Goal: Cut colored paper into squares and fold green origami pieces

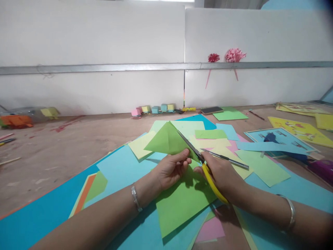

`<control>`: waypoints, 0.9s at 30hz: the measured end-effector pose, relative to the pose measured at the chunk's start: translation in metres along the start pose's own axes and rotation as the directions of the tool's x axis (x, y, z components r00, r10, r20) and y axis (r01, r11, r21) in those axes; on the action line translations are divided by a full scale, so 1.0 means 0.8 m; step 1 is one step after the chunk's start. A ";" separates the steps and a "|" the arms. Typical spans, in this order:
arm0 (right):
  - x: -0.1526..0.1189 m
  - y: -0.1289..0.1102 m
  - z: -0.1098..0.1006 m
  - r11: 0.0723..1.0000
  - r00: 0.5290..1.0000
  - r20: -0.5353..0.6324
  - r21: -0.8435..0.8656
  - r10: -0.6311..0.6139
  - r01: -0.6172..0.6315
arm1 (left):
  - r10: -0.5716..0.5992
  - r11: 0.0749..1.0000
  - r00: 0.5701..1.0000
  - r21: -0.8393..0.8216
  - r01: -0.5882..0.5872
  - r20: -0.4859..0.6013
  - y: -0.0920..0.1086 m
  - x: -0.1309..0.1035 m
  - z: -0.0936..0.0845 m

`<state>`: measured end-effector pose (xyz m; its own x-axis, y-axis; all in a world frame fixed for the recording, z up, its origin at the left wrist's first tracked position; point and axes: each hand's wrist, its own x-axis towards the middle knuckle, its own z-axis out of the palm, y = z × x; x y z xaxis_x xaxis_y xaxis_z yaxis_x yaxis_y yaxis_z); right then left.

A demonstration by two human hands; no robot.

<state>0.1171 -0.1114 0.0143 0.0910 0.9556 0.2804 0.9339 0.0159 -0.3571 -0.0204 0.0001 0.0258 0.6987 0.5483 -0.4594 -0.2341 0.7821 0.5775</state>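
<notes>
Your L hand [171,172] pinches the creased green paper [166,139]; R hand [223,173] grips the yellow-handled scissors [213,187]. Blades [187,141] pass v. close to L thumb [182,155]: a slip could nick it, & a loose pinch might let the paper skew. Paper's just beyond L hand, left of blades; loose sheets [114,165] below.

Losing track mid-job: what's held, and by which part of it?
Left grip: folded green paper, by its lower edge. Right grip: scissors, by the yellow handle.
</notes>
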 end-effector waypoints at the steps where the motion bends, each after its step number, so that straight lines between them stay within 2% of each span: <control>1: 0.000 0.000 0.000 1.000 1.000 -0.001 0.003 -0.002 0.002 | -0.008 1.000 1.000 0.000 0.008 -0.022 0.000 0.000 0.000; 3: 0.000 0.000 0.000 1.000 1.000 0.001 0.003 0.003 -0.003 | -0.034 0.999 0.997 0.002 0.034 -0.073 0.000 -0.001 0.001; 13: 0.004 -0.001 0.000 0.995 0.993 0.060 -0.007 0.098 -0.098 | -0.041 0.999 0.996 0.023 0.043 -0.082 -0.001 -0.001 0.003; 18: 0.014 0.007 -0.022 0.984 0.989 -0.025 0.111 0.144 -0.140 | 0.000 1.000 0.995 0.001 0.000 -0.104 -0.001 -0.001 0.005; 21: 0.029 0.028 -0.046 0.982 0.978 -0.101 0.061 0.182 -0.176 | 0.029 1.000 0.992 -0.008 -0.030 -0.120 -0.001 0.001 0.003; 24: 0.046 0.062 -0.067 0.962 0.966 -0.098 -0.117 0.238 -0.249 | 0.054 0.998 0.990 -0.006 -0.055 -0.128 0.000 0.003 0.000; 27: 0.059 0.102 -0.071 0.905 0.947 -0.072 -0.277 0.314 -0.322 | 0.069 0.998 0.988 0.005 -0.068 -0.135 -0.001 0.005 -0.001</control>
<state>0.2174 -0.0819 0.0493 0.4047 0.8883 0.2173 0.9120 -0.3748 -0.1667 -0.0181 0.0022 0.0232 0.5831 0.6357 -0.5058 -0.2778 0.7411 0.6112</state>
